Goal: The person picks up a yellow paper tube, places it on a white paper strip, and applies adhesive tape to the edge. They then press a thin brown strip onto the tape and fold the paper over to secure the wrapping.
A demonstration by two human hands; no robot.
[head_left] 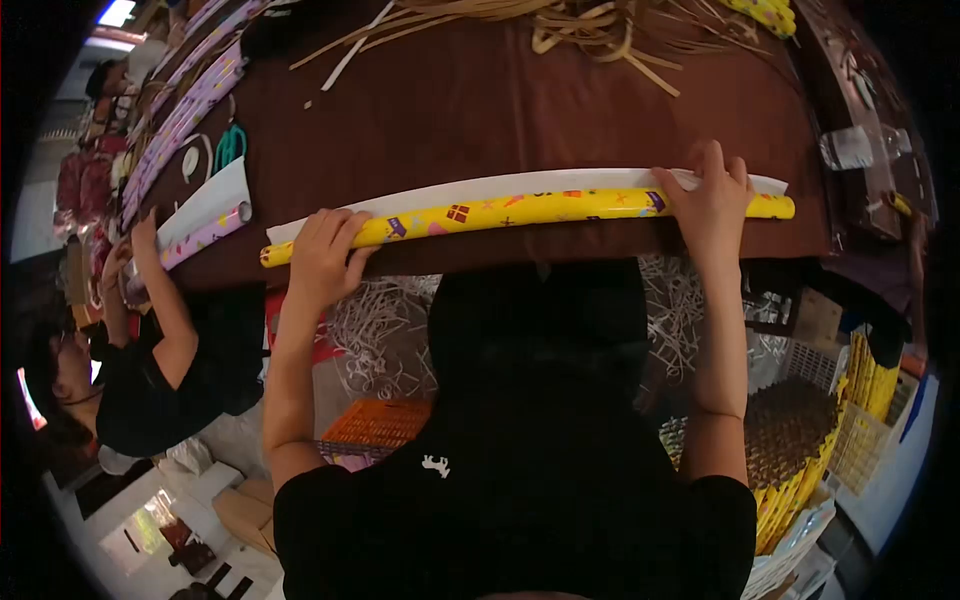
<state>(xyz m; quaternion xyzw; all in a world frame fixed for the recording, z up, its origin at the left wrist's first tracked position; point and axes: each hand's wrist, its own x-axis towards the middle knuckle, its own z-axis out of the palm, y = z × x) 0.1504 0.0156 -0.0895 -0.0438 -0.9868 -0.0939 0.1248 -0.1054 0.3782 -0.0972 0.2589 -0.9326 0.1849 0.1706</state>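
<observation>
Both hands lie palm-down across one long roll of yellow wrapping paper (520, 210), the left hand (322, 258) just in from its left end, the right hand (712, 208) just in from its right. Neither is clenched: the left curves its fingers over the top, and the right spreads its own across the roll; whether either truly grips or only presses, I cannot tell. The roll's long axis runs side to side before the body, near the table's close edge, its left end slightly nearer the body than its right. Each end has its own hand closest. A loose white paper margin (450, 195) shows along the far side. The paper is glossy, bright yellow, printed with small presents and purple motifs. Beyond, on the brown table cover (400, 130), lie tangled tan strips (585, 30); teal-handled scissors (230, 147) rest farther left, near a co-worker's lilac roll (205, 236).
</observation>
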